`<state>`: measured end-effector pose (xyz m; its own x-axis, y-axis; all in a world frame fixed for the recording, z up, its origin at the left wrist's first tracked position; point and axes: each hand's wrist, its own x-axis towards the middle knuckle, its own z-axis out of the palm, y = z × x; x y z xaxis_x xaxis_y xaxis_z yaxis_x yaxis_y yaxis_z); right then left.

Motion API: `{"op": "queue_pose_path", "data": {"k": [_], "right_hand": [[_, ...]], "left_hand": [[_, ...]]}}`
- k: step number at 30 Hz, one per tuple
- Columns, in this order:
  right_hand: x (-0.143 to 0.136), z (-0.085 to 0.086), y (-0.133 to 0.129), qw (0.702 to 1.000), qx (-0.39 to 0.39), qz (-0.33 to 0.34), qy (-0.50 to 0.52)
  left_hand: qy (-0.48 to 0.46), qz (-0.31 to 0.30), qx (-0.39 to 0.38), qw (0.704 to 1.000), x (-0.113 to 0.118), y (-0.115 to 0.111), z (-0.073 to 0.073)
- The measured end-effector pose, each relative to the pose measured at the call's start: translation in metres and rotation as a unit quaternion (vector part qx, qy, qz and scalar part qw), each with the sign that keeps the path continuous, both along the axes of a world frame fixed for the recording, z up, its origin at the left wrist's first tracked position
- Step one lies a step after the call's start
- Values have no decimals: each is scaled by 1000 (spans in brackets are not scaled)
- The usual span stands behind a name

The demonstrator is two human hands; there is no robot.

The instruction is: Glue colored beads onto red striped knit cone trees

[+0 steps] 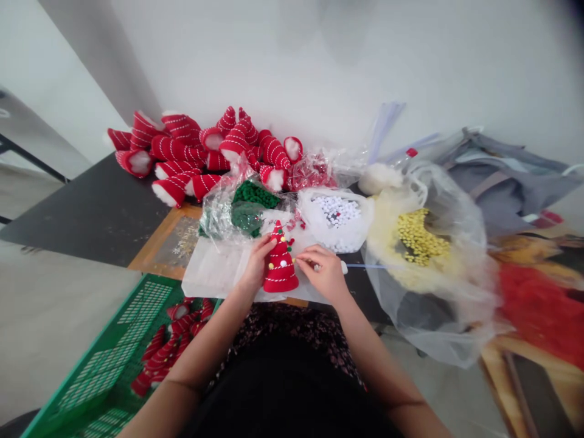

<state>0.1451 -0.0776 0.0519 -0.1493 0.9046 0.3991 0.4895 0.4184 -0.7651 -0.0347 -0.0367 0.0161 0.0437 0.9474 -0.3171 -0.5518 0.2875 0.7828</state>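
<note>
The left grip [258, 258] grasps one red cone [280, 281] by its left side. The right grip [325, 272] is pinched on one small yellow ball [294, 260] at the cone's right side. The cone is over one white sheet [205, 267] at the middle of the table's [91, 210] front edge; at least two yellow balls and one white ball dot its surface. Left of the sheet, one wooden frame [155, 243] reaches that same edge. Behind and right of the hands come three bags: one clear bag [215, 222] of green balls, one white bag [366, 220] of white balls, and one large clear bag [474, 243] of yellow balls, which hangs past the front edge. Along the back edge lie more than a dozen striped red cones [180, 149], too heaped to count exactly. Below the front edge, on the left, one green crate [91, 359] holds several more, partly hidden by the left arm
</note>
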Motion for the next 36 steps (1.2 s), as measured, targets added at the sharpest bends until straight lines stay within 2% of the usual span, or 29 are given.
{"op": "queue_pose_path", "data": {"k": [3, 6, 9, 12, 14, 17, 19, 26, 33, 36], "right_hand": [[-4, 14, -6, 999, 48, 7, -23], [-16, 25, -12, 991, 74, 65, -86], [-28, 31, -16, 973, 69, 118, -187], [-30, 33, -18, 957, 78, 134, -245], [-25, 34, -16, 966, 92, 122, -210], [-14, 34, -6, 982, 122, 59, -131], [-8, 31, 3, 982, 147, 28, -117], [-11, 18, 16, 978, 135, 64, -149], [-8, 21, 25, 984, 114, 50, -125], [-12, 22, 32, 983, 95, 65, -142]], "left_hand": [[-24, -4, -1, 1000, 3, -1, 3], [-19, -3, 13, 1000, 7, -2, 5], [2, -22, 43, 999, 10, -3, 7], [7, -26, 54, 998, 10, -4, 8], [-8, -24, 52, 998, 8, -5, 7], [-36, -26, 38, 998, 4, -5, 2], [-49, -32, 35, 998, 2, -5, -2], [-71, -37, 31, 996, -1, -5, -3], [-86, -48, 3, 995, -3, -6, 2], [-86, -57, 6, 995, -4, -6, 1]]}}
